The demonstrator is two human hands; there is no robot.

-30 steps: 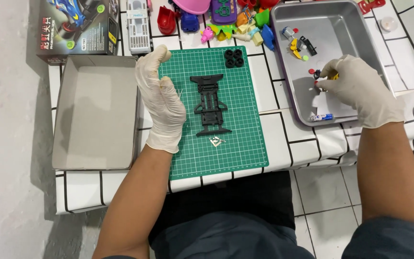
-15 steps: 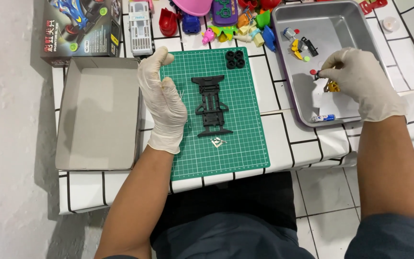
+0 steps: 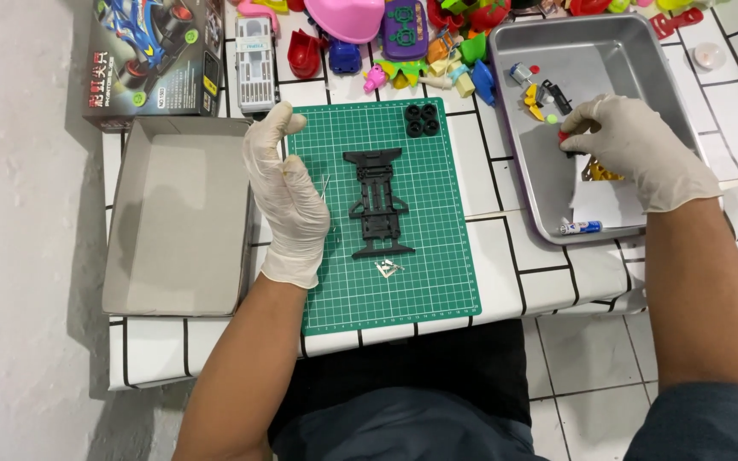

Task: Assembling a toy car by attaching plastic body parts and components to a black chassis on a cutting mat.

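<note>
My left hand (image 3: 287, 198), in a white glove, rests flat on the left edge of the green cutting mat (image 3: 424, 290), fingers apart and holding nothing. A black toy car chassis (image 3: 377, 201) lies in the mat's middle, just right of that hand. Black wheels (image 3: 423, 119) sit at the mat's top. My gloved right hand (image 3: 642, 149) reaches into the grey metal tray (image 3: 617, 51) and pinches a small red and black part (image 3: 565, 137). Small yellow parts (image 3: 601, 173) lie under that hand.
An open cardboard box lid (image 3: 177, 218) lies left of the mat. A printed toy car box (image 3: 151, 55) and a white screwdriver case (image 3: 254, 53) stand behind it. Colourful plastic toys (image 3: 403, 38) crowd the back. A small tube (image 3: 580, 227) lies in the tray's front.
My right hand has moved up and left inside the tray, off the yellow parts, and closed its fingertips on a small red and black part. My left hand has stayed put.
</note>
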